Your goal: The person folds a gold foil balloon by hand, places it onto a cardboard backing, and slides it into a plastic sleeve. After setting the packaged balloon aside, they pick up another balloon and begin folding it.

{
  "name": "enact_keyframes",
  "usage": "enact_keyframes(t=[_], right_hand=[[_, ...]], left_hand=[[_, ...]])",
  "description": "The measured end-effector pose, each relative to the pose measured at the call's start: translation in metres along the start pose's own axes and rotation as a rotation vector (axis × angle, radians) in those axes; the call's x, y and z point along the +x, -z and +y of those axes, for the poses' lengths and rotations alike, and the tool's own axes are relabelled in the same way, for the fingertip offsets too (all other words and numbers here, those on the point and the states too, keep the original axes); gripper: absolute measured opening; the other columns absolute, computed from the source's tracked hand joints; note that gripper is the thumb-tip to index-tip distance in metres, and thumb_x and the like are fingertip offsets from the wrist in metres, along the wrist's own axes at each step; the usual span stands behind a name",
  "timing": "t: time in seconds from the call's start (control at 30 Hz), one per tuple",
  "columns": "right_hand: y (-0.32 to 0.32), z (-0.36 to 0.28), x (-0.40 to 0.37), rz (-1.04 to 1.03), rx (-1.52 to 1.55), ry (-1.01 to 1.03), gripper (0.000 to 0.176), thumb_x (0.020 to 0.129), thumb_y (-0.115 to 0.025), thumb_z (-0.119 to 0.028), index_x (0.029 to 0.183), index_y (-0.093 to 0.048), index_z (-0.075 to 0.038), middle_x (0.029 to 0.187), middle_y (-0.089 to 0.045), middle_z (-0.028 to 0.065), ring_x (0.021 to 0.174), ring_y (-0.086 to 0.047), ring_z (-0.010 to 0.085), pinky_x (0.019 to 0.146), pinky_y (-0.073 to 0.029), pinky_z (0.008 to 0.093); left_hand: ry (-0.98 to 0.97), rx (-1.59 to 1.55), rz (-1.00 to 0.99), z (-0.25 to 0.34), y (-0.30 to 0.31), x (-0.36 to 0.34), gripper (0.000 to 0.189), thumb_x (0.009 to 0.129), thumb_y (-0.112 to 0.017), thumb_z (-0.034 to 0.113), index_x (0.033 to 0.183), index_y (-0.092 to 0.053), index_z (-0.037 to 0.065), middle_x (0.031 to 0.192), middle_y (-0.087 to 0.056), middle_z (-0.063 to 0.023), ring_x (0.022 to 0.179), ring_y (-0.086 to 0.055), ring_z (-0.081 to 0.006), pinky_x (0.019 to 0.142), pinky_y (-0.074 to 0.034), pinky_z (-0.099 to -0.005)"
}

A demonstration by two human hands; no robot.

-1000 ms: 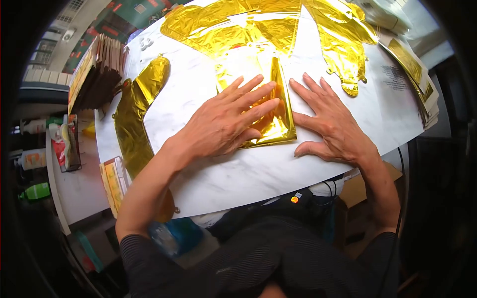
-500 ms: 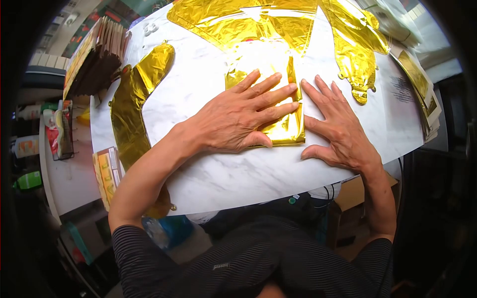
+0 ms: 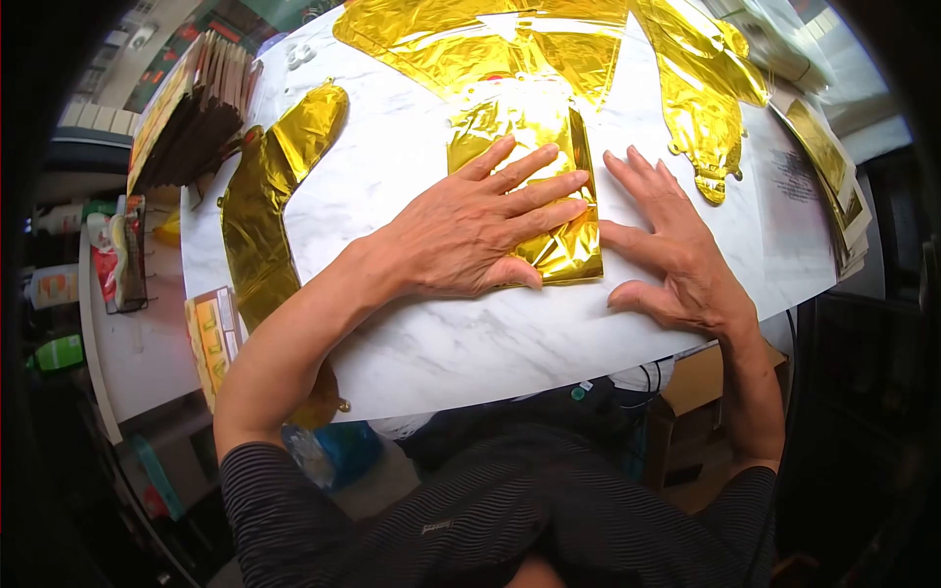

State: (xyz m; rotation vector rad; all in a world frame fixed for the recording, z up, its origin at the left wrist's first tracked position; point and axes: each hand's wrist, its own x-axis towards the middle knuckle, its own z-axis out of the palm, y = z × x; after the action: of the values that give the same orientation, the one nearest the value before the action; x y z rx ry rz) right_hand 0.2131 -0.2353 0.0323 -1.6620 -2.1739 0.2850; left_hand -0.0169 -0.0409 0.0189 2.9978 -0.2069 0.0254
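Note:
A shiny gold foil balloon, folded into a flat rectangle (image 3: 564, 250), lies on the white marbled table (image 3: 421, 363). My left hand (image 3: 480, 225) rests spread and flat over it, palm down, hiding its left and lower parts. Just past its right edge, my right hand (image 3: 671, 250) is open with the fingers apart; one fingertip is close to the foil's edge. Beyond the folded piece a larger unfolded gold foil balloon (image 3: 470, 44) spreads across the table's far side.
On the left lies a long gold foil balloon (image 3: 257, 220), beside a stack of brown packets (image 3: 201, 108) and a printed packet (image 3: 211, 333). Another gold foil balloon (image 3: 701, 98) is at the upper right, near flat packages (image 3: 828, 176). A cardboard box (image 3: 691, 392) stands below the table.
My right hand has shifted slightly right, away from the foil's edge. My left hand stays on the folded foil, nearly unmoved. Glare on the foil has lessened.

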Motion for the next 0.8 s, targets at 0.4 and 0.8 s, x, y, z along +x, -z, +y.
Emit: enact_keyframes(t=[0.4,0.8], right_hand=[[-0.016,-0.051,-0.021,-0.029,-0.127,0.043,0.075,0.090,-0.066,-0.055,0.138,-0.058,0.002,0.154,-0.054,0.0187,0.148,-0.045,0.0408,0.123,-0.029,0.0619],[-0.013,-0.041,-0.028,0.021,0.003,0.012,0.055,0.093,-0.072,-0.030,0.136,-0.061,0.003,0.147,-0.059,0.0193,0.144,-0.049,0.0406,0.121,-0.033,0.0602]], left_hand=[[-0.020,0.013,0.052,-0.001,-0.003,0.000,0.088,0.096,-0.032,0.077,0.163,-0.037,0.021,0.172,-0.028,-0.0071,0.159,-0.022,-0.0345,0.131,-0.011,-0.0546],[-0.012,-0.001,0.068,-0.001,-0.006,-0.002,0.082,0.096,-0.035,0.074,0.163,-0.037,0.026,0.173,-0.026,-0.0074,0.158,-0.023,-0.0356,0.131,-0.012,-0.0548]])
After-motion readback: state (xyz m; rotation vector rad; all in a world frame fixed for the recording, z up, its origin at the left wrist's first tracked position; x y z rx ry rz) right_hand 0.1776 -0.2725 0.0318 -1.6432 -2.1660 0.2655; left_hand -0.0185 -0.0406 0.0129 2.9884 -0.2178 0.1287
